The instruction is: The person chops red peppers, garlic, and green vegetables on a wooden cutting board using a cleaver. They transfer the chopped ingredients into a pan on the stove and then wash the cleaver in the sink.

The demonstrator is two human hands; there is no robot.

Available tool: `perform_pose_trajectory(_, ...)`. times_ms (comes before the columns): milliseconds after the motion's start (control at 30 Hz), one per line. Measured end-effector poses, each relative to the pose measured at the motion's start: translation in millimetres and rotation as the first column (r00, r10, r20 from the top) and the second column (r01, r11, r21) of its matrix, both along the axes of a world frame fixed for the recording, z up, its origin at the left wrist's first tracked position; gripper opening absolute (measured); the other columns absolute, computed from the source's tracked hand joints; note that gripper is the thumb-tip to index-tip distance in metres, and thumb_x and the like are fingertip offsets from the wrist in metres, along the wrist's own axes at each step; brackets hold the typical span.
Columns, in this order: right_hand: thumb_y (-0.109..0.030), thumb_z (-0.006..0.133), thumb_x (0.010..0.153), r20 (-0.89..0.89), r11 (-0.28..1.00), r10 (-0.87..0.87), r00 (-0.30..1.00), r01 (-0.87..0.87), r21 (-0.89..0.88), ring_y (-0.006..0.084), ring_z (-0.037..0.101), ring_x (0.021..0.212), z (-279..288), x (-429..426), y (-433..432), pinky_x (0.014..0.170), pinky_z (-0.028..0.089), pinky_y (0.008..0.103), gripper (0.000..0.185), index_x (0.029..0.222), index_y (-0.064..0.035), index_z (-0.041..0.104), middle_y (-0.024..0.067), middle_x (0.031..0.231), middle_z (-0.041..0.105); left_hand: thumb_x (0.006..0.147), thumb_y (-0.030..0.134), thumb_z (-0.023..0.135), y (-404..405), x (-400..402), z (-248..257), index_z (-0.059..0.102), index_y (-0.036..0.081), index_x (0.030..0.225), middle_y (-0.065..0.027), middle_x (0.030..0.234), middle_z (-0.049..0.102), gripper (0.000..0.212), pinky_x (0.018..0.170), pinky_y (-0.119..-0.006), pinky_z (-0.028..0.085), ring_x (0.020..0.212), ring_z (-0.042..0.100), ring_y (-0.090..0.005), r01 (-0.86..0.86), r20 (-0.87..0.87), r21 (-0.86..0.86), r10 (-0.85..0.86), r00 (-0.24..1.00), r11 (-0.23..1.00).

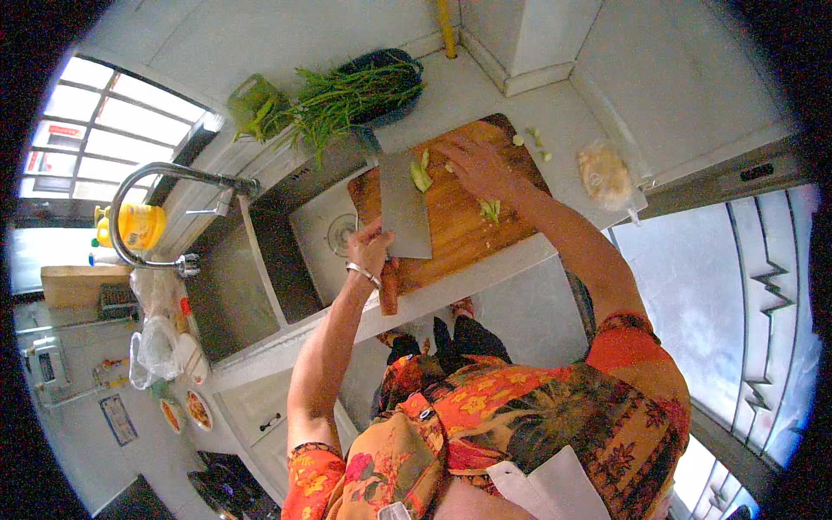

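A cleaver (404,208) with a broad metal blade and a wooden handle lies over the left part of a wooden cutting board (455,247). My left hand (370,248) grips it where blade and handle meet, with a bangle on the wrist. Over the board's far part is my right hand (480,170), blurred, its fingers pointing left; whether it holds anything is unclear. Beside the blade lie pale green vegetable pieces (421,177). More cut green bits (490,210) rest nearer me, below my right wrist.
The board partly overlaps a sink basin (318,234) with a curved faucet (162,170). Long green vegetables (364,97) fill a dark basket behind it, beside a green container (257,101). A plastic bag of pale food (604,175) and small scraps (534,136) lie right.
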State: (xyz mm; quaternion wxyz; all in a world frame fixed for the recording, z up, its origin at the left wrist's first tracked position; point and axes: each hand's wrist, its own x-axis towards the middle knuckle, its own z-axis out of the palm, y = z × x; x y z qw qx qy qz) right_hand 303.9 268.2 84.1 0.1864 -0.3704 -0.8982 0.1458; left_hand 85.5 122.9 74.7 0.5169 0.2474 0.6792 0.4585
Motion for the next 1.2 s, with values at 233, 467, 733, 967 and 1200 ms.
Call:
perform_pose_trajectory(233,-0.024,0.041,0.087,0.393,0.966,0.142,0.908,-0.215,0.146,0.0305,0.039,0.116,0.8,-6.9,6.6,0.098,0.030,0.0426,0.041,0.124,-0.0058,0.039,0.0140,0.123,0.044,0.074,0.003,0.058,8.8,-4.5,-37.6,0.059,-0.002,0.097,-0.0014,0.073,0.057,0.024,0.038,-0.028,0.042,0.062,0.052,-0.0117,0.178,-0.135,0.188,-0.154,0.979,0.966)
perform_pose_trajectory(467,-0.027,0.037,0.089,-0.041,0.928,0.114,0.993,-0.121,-0.351,0.0316,0.038,0.117,12.8,40.5,-32.0,0.099,0.029,0.0412,0.042,0.122,-0.0005,0.040,0.0161,0.124,0.044,0.078,-0.001,0.052,-9.5,40.6,23.8,0.060,-0.002,0.094,-0.0046,0.068,0.058,0.018,0.035,-0.026,0.039,0.045,0.051,-0.0114,0.347,-0.249,0.192,-0.296,0.922,0.918)
perform_pose_trajectory(733,-0.026,0.038,0.090,-0.095,0.979,-0.080,0.992,0.096,0.181,0.0312,0.040,0.116,-39.6,38.5,-21.7,0.097,0.031,0.0384,0.042,0.123,-0.0007,0.040,0.0181,0.123,0.044,0.077,-0.002,0.051,-17.2,62.1,-18.1,0.061,0.002,0.100,-0.0077,0.078,0.061,0.026,0.034,-0.026,0.039,0.045,0.053,-0.0125,0.126,-0.002,0.190,-0.127,0.992,0.974)
perform_pose_trajectory(967,-0.027,0.038,0.090,-0.483,0.941,-0.291,0.826,0.155,-0.302,0.0334,0.033,0.121,-25.5,42.4,-64.4,0.099,0.028,0.0389,0.045,0.126,0.0006,0.036,0.0186,0.128,0.039,0.076,-0.002,0.050,-23.0,92.1,-16.3,0.059,0.000,0.102,-0.0063,0.079,0.061,0.028,0.034,-0.026,0.043,0.051,0.053,-0.0118,0.161,-0.236,0.280,-0.095,0.967,0.946)
perform_pose_trajectory(1200,-0.029,0.036,0.091,-0.324,0.727,-0.674,0.663,0.674,-0.132,0.0349,0.015,0.129,-77.3,5.1,-95.2,0.105,0.012,0.0397,0.057,0.133,0.0044,0.015,0.0219,0.139,0.016,0.076,-0.002,0.049,-27.4,99.2,-32.7,0.058,-0.003,0.098,-0.0070,0.077,0.061,0.024,0.033,-0.029,0.046,0.047,0.053,-0.0132,0.099,-0.241,0.208,-0.047,0.969,0.973)
